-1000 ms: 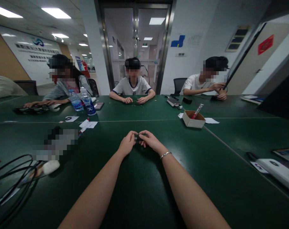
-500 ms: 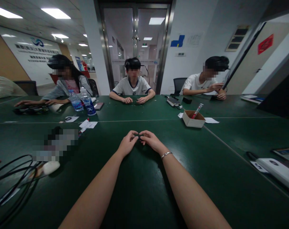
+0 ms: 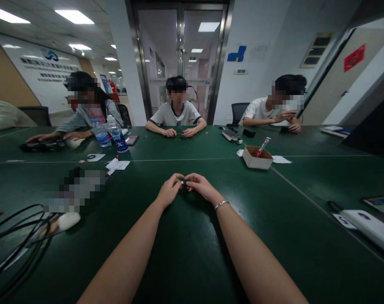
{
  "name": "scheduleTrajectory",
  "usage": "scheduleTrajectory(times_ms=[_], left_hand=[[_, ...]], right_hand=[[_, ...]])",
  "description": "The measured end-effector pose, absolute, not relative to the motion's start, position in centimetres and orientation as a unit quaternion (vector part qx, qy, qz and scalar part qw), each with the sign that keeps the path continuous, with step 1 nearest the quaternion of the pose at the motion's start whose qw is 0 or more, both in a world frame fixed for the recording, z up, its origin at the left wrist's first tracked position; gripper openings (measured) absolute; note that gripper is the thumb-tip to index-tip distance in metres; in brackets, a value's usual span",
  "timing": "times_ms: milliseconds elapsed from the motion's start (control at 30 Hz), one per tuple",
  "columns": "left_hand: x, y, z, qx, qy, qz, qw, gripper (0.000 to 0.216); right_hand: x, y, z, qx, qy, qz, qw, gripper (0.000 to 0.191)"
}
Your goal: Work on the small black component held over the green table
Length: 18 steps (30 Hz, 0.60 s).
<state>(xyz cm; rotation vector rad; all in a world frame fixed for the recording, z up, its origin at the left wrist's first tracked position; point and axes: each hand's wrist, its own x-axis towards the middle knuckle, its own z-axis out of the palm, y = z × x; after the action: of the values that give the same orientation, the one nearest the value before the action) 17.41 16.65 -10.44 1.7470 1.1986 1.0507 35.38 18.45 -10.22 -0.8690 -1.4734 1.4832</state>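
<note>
A small dark object with a pale end is pinched between both hands above the middle of the dark green tabletop, well in from its near edge. The left hand is curled nearly closed, its thumb and fingertips pressed onto the object's left end. The right hand is likewise almost closed, fingertips gripping the object's right end, so that the 2 hands are met at the fingertips. What the object is cannot be told, as it is too small and mostly covered. A thin silver bracelet is worn on the right wrist.

Toward the far right of the tabletop, an open brown cardboard box is seen with a red and white pen-like stick leaning in it. Toward the far left, 2 clear plastic water bottles with blue labels are stood upright. Black cables are looped at the near left edge. 3 other people are seated along the far edge, their hands resting on the tabletop.
</note>
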Motion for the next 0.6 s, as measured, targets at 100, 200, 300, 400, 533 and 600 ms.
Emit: scheduleTrajectory(times_ms=[100,200,300,400,533,600], left_hand=[[17.4,16.7,-10.5,0.680,0.476,0.422,0.364,0.023],[17.4,16.6,-10.4,0.687,0.479,0.430,0.337,0.018],[17.6,16.4,-10.1,0.695,0.475,0.427,0.330,0.017],[17.7,16.1,-9.6,0.705,0.479,0.409,0.325,0.019],[18.2,15.7,-8.8,0.729,0.516,0.343,0.291,0.020],[18.8,15.3,-8.0,0.743,0.524,0.308,0.279,0.023]], right_hand=[[34.9,18.0,-9.8,-0.377,-0.644,0.522,0.412,0.024],[34.3,17.4,-9.6,-0.440,-0.706,0.394,0.390,0.024],[34.0,17.2,-9.6,-0.456,-0.715,0.363,0.386,0.027],[34.1,17.1,-9.5,-0.459,-0.703,0.382,0.387,0.021],[34.3,16.8,-8.7,-0.510,-0.729,0.296,0.348,0.011],[34.7,16.3,-8.4,-0.524,-0.728,0.274,0.347,0.012]])
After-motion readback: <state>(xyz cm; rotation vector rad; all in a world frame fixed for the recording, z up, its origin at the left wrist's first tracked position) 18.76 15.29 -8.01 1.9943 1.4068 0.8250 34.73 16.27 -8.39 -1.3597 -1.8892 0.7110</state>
